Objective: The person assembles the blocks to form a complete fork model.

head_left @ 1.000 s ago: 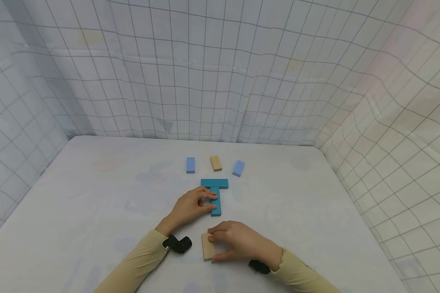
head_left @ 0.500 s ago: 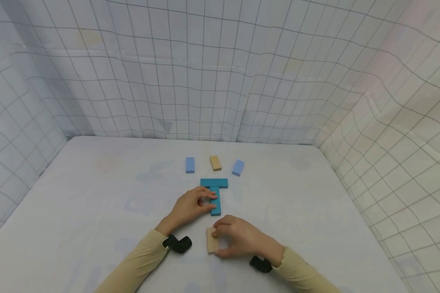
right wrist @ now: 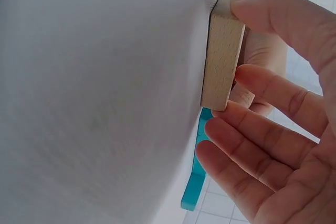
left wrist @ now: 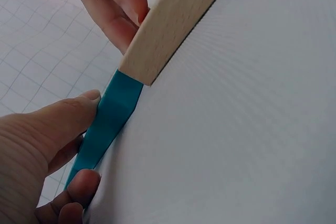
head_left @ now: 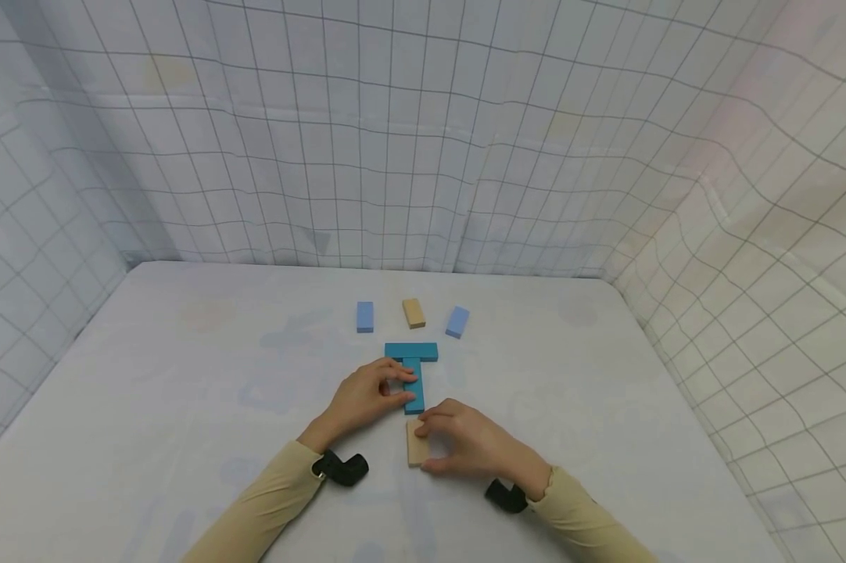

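Note:
In the head view, two long teal blocks form a T on the white cloth, a crossbar block (head_left: 411,351) and a stem block (head_left: 414,407). My left hand (head_left: 367,397) holds the stem block from the left, its thumb and fingers on it, as the left wrist view also shows (left wrist: 107,114). Just below the stem lies a plain wooden block (head_left: 416,447), lined up lengthwise with it. My right hand (head_left: 475,442) pinches this wooden block (right wrist: 223,61) with the thumb at its near end and fingers toward its far end. Whether wood and teal touch, I cannot tell.
Beyond the T, a light blue block (head_left: 365,317), a tan block (head_left: 414,313) and another light blue block (head_left: 457,322) lie in a loose row. A white cloth covers the table (head_left: 184,352). Gridded curtains (head_left: 395,156) hang behind and on both sides.
My right hand has slid the wooden block away from me and a little rightward, up to the lower end of the teal stem. The left hand has stayed on the stem block.

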`<control>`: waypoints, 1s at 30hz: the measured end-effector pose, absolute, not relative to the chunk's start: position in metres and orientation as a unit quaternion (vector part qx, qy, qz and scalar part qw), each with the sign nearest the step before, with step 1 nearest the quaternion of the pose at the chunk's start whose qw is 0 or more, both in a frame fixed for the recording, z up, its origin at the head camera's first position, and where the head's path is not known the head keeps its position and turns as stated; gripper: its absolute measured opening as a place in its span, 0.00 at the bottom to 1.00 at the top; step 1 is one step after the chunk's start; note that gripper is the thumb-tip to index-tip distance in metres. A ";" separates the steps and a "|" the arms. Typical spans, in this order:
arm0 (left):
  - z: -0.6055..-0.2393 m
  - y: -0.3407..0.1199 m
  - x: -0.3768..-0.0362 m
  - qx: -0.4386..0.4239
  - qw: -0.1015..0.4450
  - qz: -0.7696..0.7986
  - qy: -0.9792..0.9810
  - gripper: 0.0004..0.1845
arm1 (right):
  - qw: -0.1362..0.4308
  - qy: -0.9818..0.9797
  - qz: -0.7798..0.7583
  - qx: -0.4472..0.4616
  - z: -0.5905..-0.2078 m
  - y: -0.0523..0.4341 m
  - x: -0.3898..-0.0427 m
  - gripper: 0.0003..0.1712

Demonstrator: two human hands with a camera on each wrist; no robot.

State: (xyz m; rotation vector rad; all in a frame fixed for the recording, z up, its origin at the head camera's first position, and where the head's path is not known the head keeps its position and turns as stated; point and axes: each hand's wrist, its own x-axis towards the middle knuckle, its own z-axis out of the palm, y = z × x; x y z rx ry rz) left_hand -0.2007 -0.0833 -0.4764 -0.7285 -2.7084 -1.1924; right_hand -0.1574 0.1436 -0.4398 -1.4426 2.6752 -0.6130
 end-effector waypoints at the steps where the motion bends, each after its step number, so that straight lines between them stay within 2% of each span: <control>1: -0.476 -0.083 -0.201 -0.239 0.047 -0.391 -0.887 0.17 | 0.025 0.864 -0.199 -0.462 -0.440 0.144 -0.158 0.21; 6: -0.476 -0.083 -0.201 -0.239 0.049 -0.393 -0.886 0.17 | 0.032 0.867 -0.197 -0.456 -0.439 0.146 -0.158 0.21; 14: -0.475 -0.083 -0.200 -0.242 0.049 -0.394 -0.886 0.16 | -0.003 0.856 -0.186 -0.482 -0.439 0.147 -0.155 0.22; 30: -0.475 -0.084 -0.200 -0.242 0.047 -0.394 -0.886 0.16 | -0.025 0.848 -0.177 -0.499 -0.440 0.146 -0.154 0.22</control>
